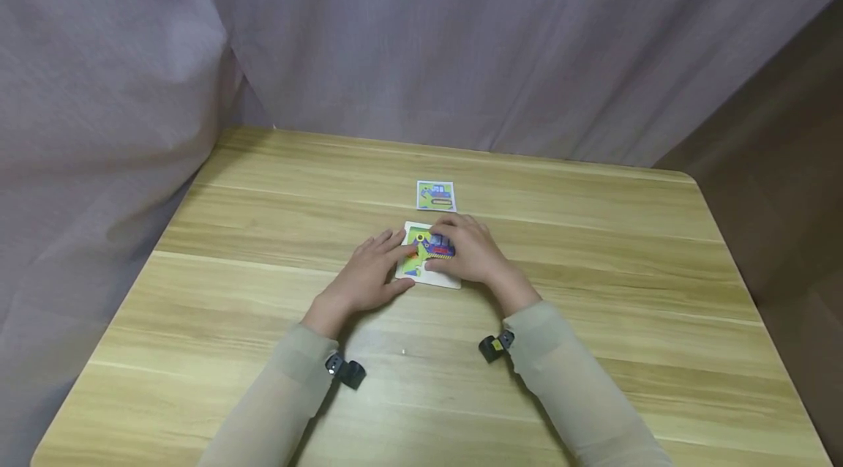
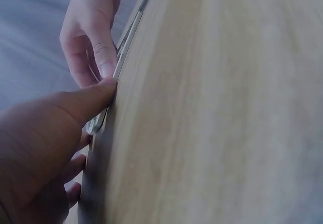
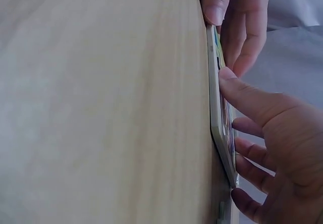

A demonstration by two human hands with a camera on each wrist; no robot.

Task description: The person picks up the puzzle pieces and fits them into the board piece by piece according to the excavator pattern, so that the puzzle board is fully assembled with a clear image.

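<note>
Fingers of the left hand [image 1: 365,278] and right hand [image 1: 476,251] lie flat, pressing the puzzle board [image 1: 422,273] beneath them; it looks thin, light, stiff, best pinched at its edges.

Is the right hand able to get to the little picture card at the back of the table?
Probably yes. The small card lies flat on the wooden table just beyond the puzzle board where the right hand rests. Nothing stands between them, so the way looks free.
</note>
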